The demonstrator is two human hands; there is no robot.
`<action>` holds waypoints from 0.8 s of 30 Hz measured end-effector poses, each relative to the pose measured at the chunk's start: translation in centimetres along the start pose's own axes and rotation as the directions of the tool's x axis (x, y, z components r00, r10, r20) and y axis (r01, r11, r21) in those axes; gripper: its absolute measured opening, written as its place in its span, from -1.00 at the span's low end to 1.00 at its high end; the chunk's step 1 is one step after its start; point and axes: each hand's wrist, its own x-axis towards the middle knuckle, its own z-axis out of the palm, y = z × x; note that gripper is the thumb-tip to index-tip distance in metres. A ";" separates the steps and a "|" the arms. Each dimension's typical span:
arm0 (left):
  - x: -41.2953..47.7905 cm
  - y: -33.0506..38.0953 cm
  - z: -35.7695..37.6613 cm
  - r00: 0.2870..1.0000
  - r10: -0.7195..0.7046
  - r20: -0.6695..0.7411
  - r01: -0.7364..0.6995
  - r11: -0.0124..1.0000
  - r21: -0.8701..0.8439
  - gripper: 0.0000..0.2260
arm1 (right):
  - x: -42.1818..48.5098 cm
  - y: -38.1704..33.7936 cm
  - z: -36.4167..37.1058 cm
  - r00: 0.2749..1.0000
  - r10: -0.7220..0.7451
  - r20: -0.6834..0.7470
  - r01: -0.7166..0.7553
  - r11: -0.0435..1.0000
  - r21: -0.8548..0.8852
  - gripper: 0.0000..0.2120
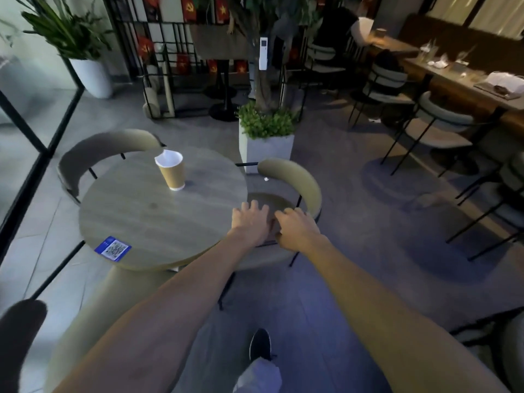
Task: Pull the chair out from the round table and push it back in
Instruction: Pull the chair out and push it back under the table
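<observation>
The round wooden table [147,222] stands left of centre. A chair [295,177] with a curved beige backrest is tucked against the table's right side, its seat [269,198] partly under the tabletop. Both my arms reach forward over the seat. My left hand [251,222] lies palm down over the seat's near part at the table's edge, fingers spread. My right hand [297,228] is beside it, close to the near end of the backrest. Its fingers are loosely bent, with nothing visible between them.
A paper cup [171,173] and a blue QR card [112,248] are on the table. A second chair [105,150] sits behind it, and a white planter [266,148] stands just beyond the chair. More chairs [436,129] and a long table line the right. My shoe [260,344] is on the floor below.
</observation>
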 end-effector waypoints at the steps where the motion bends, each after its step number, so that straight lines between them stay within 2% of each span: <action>1: 2.4 0.4 0.2 1.000 -0.016 0.013 0.016 1.000 0.007 -0.61 | 1.7 1.5 -0.1 1.000 -0.008 0.006 0.008 1.000 0.015 -0.64; 5: 11.1 2.0 -0.3 0.996 -0.055 0.069 0.057 0.998 -0.023 -0.60 | 8.5 7.2 -0.9 0.995 -0.030 0.091 0.026 0.999 0.043 -0.64; 8: 16.4 2.9 -1.8 0.997 -0.061 0.038 0.062 0.997 -0.039 -0.62 | 13.2 10.5 -1.8 0.995 -0.044 0.088 0.039 0.997 0.060 -0.61; 16: 29.3 5.2 -2.9 0.984 -0.149 0.099 0.152 0.988 -0.029 -0.66 | 24.9 18.7 -3.5 0.986 -0.146 0.083 0.144 0.989 0.029 -0.63; 21: 36.8 7.5 -2.6 0.952 -0.288 0.103 0.291 0.957 -0.014 -0.60 | 32.4 24.1 -4.0 0.954 -0.275 0.117 0.274 0.961 0.020 -0.59; 24: 40.4 9.0 -2.4 0.906 -0.406 0.123 0.416 0.907 -0.068 -0.57 | 36.1 27.3 -4.4 0.911 -0.389 0.140 0.391 0.920 0.010 -0.59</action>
